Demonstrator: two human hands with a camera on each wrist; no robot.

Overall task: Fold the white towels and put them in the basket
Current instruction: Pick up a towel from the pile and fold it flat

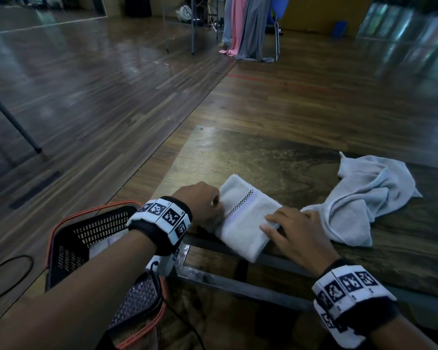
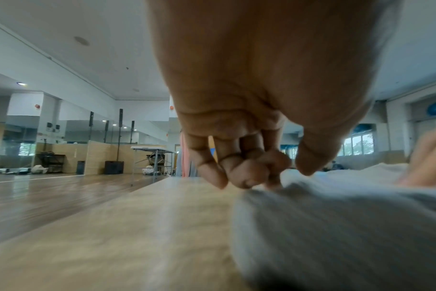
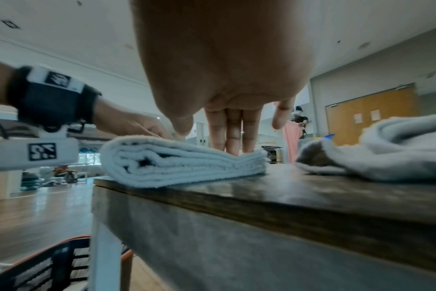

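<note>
White terry, thick and soft: the folded towel point(image 1: 245, 218) under my hands will be light but floppy, and its stacked layers will slide apart unless I take it from both short ends or scoop under it with one palm on top. It is a neat rectangle, several layers deep in the right wrist view, with a checked band and a pale stripe across its top. It lies at the near left corner of the desk point(image 1: 276, 160), its near end hanging slightly over the edge.

My left hand point(image 1: 200, 205) is at the towel's left edge, fingers curled and thumb meeting them, pinching the fabric there as far as I can judge. My right hand point(image 1: 293, 229) lies flat on the towel's right side, fingers straight and together, pressing the fold down.

Just right of the folded towel, touching or nearly touching it, a second towel point(image 1: 364, 203) lies crumpled and not yet folded. Below and left of the folded towel, on the floor point(image 1: 86, 97) beside the desk, stands the black basket point(image 1: 68, 248) with an orange rim; something pale already lies inside it, too hidden to name for certain.
</note>
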